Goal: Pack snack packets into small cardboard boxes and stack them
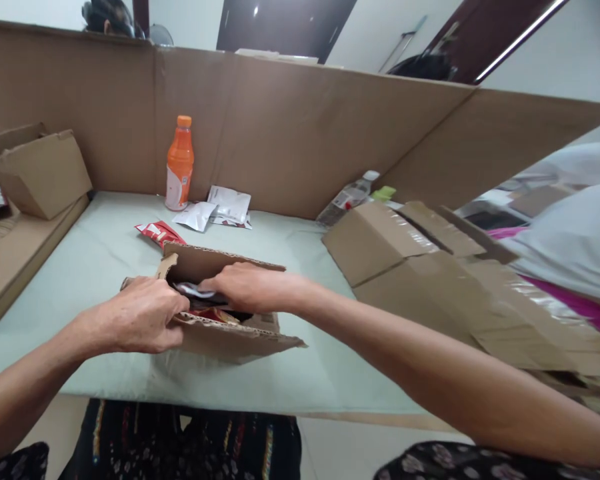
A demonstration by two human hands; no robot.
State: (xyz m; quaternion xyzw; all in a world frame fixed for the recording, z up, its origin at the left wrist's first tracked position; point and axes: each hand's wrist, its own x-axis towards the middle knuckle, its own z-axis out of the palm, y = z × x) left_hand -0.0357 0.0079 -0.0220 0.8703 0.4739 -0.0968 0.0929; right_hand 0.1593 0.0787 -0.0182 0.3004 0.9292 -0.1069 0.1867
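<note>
Open box (245, 341) sits mid-table at the near side, flaps up, w/ a pale packet (187, 288) and a red-and-gold packet (214, 315) inside. R hand (245, 288) is down in it from the right, fingertips at the pale packet; can't tell if it's pinched or only touched, b/c the fingers are partly hidden. If the hold is loose, the packet could slip back or fold vs the wall; pressing hard might crush what's under it. L hand (153, 313) has fingers curled round the box's left end, gripping the cardboard. Main risk, IMO: torn, rough edges there, so a hard pull could rip it more; if that grip slackens, the box could skid or tip on the pale green cloth (300, 383). Just beyond the far flap, a red packet (161, 233) lies nearly vs the box, so a shove to the far side could push or trap it. Further out, white packets (230, 203) lie by an upright orange bottle (180, 167); tall + narrow, so prob. topples if knocked hard. Far right, a clear bottle (347, 199) leans at a tilt behind the stacked cardboard (380, 237); an elbow bump on that cardboard could make it roll.
</note>
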